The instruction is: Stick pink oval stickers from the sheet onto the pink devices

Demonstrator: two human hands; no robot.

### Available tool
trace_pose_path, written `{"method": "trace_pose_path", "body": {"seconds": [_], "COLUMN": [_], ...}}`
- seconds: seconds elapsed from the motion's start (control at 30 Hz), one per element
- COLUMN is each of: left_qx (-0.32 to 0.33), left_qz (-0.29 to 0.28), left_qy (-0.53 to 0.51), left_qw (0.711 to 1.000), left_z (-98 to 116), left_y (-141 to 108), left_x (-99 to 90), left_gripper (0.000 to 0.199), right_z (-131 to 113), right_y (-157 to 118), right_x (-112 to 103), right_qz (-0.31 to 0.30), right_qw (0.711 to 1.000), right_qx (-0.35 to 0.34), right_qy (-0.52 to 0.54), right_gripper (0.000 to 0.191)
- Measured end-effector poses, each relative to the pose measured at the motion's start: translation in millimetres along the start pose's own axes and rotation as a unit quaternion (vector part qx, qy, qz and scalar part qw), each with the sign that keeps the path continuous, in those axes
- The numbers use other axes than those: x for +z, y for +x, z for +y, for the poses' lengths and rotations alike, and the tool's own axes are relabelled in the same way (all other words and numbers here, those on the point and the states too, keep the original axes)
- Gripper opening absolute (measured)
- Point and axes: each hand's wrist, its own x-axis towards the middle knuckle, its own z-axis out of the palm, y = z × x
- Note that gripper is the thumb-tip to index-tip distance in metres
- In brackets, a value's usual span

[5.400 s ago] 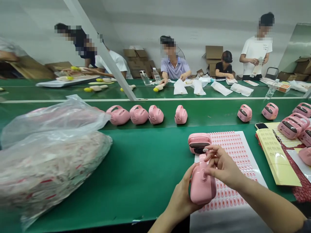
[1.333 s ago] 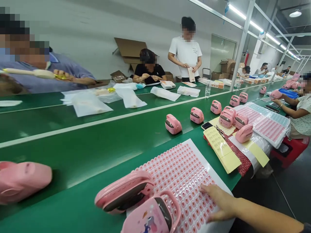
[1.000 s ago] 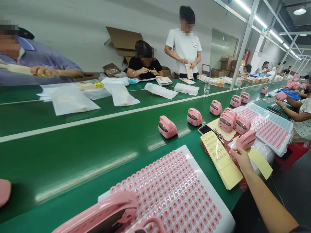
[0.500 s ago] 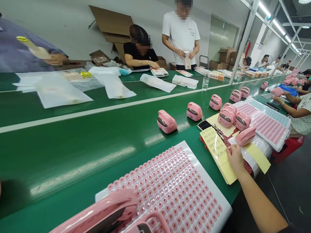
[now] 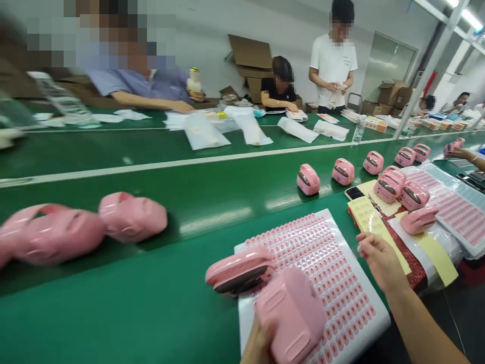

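Note:
At the bottom centre my left hand [image 5: 259, 336] grips a pink plastic housing [image 5: 291, 316], its flat underside with two raised strips facing me. Another pink housing [image 5: 240, 271] with a dark panel lies tilted just behind it, on the sheet of pink oval stickers [image 5: 341, 283]. My right hand [image 5: 379, 258] is raised between that sheet and the yellow label sheets [image 5: 373, 225], thumb and fingertips pinched on a small whitish piece, too small to make out. Several pink housings [image 5: 392, 184] stand on and around the papers at the right.
Pink housings [image 5: 132, 216] sit on the green belt [image 5: 212, 202] at the left. A phone [image 5: 354, 193] lies by the yellow sheets. Across the belt are people, white pouches [image 5: 297, 129] and a bottle [image 5: 358, 131]. A metal post [image 5: 432, 68] rises at the right.
The view has swung left, bringing more housings into sight. My left hand now shows, holding a housing with its underside turned up. My right hand has left the yellow sheets, with a small piece at its fingertips.

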Motion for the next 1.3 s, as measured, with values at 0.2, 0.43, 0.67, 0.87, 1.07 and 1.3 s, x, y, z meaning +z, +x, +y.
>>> {"method": "trace_pose_path", "body": {"seconds": [0.2,0.43,0.67,0.87,1.07,1.3], "left_qx": [0.154,0.168,0.172,0.164,0.157,0.162], "left_qz": [0.035,0.043,0.063,0.063,0.062,0.072], "left_qy": [0.084,0.093,0.097,0.105,0.108,0.111], "left_qw": [0.984,0.981,0.978,0.979,0.980,0.978], "left_z": [5,14,12,12,13,12], "left_y": [3,-2,-4,-5,-6,-6], "left_x": [33.6,35.6,40.0,40.0,38.9,41.4], "left_gripper": [0.074,0.077,0.079,0.077,0.077,0.073], "right_z": [-14,-7,-4,-3,1,5], "right_y": [-48,-49,-55,-60,-61,-60], "right_x": [68,76,78,78,77,76], "right_qz": [-0.194,-0.223,-0.201,-0.170,-0.155,-0.147], "right_qw": [0.981,0.974,0.979,0.981,0.963,0.946], "right_qx": [0.016,0.044,0.016,-0.056,-0.171,-0.241], "right_qy": [0.012,-0.005,-0.031,-0.079,-0.139,-0.158], "right_gripper": [0.031,0.034,0.029,0.023,0.016,0.013]}}
